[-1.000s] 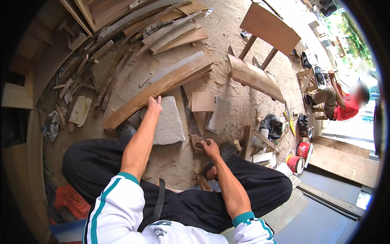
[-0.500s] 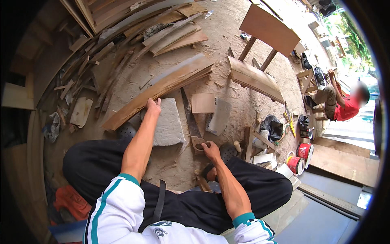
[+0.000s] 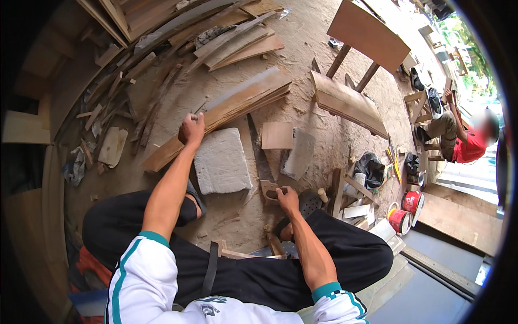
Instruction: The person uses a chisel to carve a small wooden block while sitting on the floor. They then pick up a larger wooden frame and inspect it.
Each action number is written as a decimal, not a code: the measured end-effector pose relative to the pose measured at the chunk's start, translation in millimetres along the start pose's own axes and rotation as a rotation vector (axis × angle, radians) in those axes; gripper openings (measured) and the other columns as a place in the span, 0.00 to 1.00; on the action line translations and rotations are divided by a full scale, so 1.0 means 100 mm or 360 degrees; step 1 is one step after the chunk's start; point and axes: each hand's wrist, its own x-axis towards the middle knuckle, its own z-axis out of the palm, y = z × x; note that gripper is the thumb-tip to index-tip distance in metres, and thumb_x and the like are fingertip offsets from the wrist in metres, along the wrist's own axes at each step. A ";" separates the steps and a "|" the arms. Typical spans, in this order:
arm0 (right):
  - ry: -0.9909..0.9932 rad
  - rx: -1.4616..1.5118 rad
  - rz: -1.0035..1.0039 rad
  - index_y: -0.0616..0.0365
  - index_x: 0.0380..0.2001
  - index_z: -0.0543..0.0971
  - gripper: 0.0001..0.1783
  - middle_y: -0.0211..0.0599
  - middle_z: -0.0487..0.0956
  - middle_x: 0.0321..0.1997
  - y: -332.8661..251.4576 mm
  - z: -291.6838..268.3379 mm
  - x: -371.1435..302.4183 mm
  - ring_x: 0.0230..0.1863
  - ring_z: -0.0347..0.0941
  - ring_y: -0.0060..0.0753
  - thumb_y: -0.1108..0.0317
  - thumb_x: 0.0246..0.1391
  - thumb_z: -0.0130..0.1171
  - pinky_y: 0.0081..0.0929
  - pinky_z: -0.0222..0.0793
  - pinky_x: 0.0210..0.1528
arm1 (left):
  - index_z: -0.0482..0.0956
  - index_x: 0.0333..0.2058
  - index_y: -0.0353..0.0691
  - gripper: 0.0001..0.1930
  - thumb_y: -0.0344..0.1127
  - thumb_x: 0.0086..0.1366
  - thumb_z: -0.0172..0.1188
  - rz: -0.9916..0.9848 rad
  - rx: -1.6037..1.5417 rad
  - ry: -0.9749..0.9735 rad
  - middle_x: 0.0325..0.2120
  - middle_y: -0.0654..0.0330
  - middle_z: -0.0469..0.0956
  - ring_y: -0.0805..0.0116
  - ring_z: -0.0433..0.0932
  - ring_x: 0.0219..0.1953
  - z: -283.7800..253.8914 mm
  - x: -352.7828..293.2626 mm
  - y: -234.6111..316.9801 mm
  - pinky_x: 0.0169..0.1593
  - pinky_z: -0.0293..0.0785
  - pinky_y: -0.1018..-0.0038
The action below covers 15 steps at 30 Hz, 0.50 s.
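On the far left side of the block, my left hand [image 3: 191,129] is closed over a long wooden board [image 3: 232,115], its fingertips partly hidden. The board lies slanted on the ground, and its right end looks layered, like several thin boards together. Beside it sits a rough pale block [image 3: 221,161]. My right hand [image 3: 288,200] is closed on the wooden handle of a handsaw [image 3: 268,193]. The saw's dark blade points away from me, between the block and a small square piece of wood [image 3: 277,135].
Scrap boards [image 3: 245,49] are piled at the far left. A wooden chair-like piece [image 3: 349,102] stands far right. Paint cans [image 3: 400,221], a black plastic bag [image 3: 369,168] and a grey slab [image 3: 298,154] lie to the right. A person in red [image 3: 469,143] sits beyond.
My left hand has moved from the board's near edge up over it. My left foot has drawn back toward me from beside the board. My right hand stays on the saw handle.
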 end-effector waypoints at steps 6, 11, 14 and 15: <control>0.0088 0.0137 0.0065 0.62 0.41 0.81 0.24 0.52 0.81 0.38 -0.12 -0.03 0.01 0.44 0.77 0.55 0.49 0.55 0.59 0.42 0.71 0.48 | 0.63 0.63 0.43 0.46 0.71 0.56 0.56 0.0634 0.0672 -0.0230 0.57 0.51 0.68 0.52 0.60 0.65 -0.01 0.42 0.06 0.64 0.55 0.52; 0.0468 0.0038 -0.0397 0.58 0.33 0.82 0.12 0.48 0.81 0.33 -0.87 -0.14 0.37 0.38 0.77 0.53 0.59 0.58 0.59 0.46 0.71 0.43 | 0.57 0.66 0.35 0.56 0.78 0.52 0.54 0.0543 0.0608 -0.0351 0.62 0.47 0.60 0.53 0.58 0.66 0.18 0.32 0.27 0.65 0.52 0.52; 0.0751 -0.0074 -0.0941 0.59 0.39 0.79 0.15 0.52 0.79 0.40 -1.39 -0.22 1.41 0.44 0.73 0.56 0.59 0.56 0.61 0.47 0.68 0.46 | 0.60 0.63 0.34 0.51 0.75 0.57 0.51 0.0431 0.0501 -0.0213 0.57 0.44 0.68 0.50 0.66 0.61 0.21 0.47 0.18 0.64 0.56 0.52; 0.0828 -0.0133 -0.1013 0.59 0.42 0.77 0.17 0.52 0.77 0.42 -1.64 -0.22 1.75 0.45 0.72 0.56 0.58 0.54 0.62 0.47 0.68 0.47 | 0.63 0.61 0.33 0.49 0.74 0.58 0.50 0.0318 0.0526 -0.0259 0.54 0.44 0.72 0.49 0.69 0.59 0.13 0.56 0.15 0.62 0.59 0.52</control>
